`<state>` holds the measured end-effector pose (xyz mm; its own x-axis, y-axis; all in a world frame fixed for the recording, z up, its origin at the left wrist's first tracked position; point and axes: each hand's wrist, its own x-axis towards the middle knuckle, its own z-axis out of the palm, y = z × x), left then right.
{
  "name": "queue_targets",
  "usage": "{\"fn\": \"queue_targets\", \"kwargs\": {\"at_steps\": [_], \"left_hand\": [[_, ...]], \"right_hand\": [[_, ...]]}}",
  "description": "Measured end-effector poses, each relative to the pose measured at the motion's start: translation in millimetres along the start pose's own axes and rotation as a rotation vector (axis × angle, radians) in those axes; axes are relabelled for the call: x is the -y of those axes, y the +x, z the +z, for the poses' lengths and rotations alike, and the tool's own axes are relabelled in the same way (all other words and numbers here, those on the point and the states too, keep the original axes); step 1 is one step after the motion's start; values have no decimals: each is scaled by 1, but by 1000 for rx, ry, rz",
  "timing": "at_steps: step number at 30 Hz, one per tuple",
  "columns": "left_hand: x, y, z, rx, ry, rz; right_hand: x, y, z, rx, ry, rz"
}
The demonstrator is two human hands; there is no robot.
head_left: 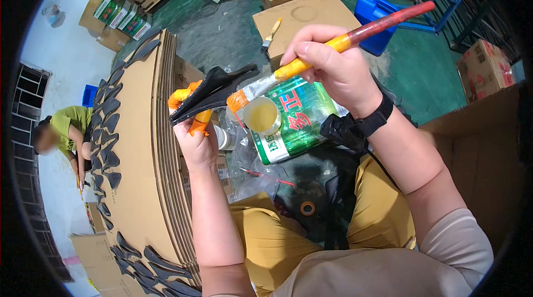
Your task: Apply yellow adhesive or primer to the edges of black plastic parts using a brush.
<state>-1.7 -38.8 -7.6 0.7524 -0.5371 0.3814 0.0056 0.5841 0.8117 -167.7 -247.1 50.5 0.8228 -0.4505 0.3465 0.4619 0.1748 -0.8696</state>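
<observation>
My right hand (333, 66) is closed round the yellow and red handle of a paintbrush (365, 29). Its orange-stained bristles are beside a black, curved, flat piece (216, 88), possibly a shoe part; whether they touch it I cannot tell. That piece is gripped by my left hand (191, 130), whose fingers wear orange covers. Just below the bristles a cup (262, 116) of yellowish liquid stands on a green and white metal can (308, 125). A black strap circles my right wrist.
Stacked cardboard sheets (147, 125) on the left carry several similar black pieces (108, 152). Cardboard boxes (305, 13) with more brushes stand ahead, near a blue jug (377, 19). A tape roll (307, 208) lies between my legs. Another person (69, 130) works at far left.
</observation>
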Motion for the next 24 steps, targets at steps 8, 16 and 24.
{"fn": "queue_targets", "kwargs": {"at_steps": [8, 16, 24], "left_hand": [[-2, -4, -5, 64, -148, 39], [-6, -6, 1, 43, -205, 10], [-13, -9, 1, 45, -269, 12]], "right_hand": [[-3, 3, -3, -31, -75, 43], [-12, 2, 10, 15, 112, 14], [-29, 6, 6, -48, 140, 58]]}}
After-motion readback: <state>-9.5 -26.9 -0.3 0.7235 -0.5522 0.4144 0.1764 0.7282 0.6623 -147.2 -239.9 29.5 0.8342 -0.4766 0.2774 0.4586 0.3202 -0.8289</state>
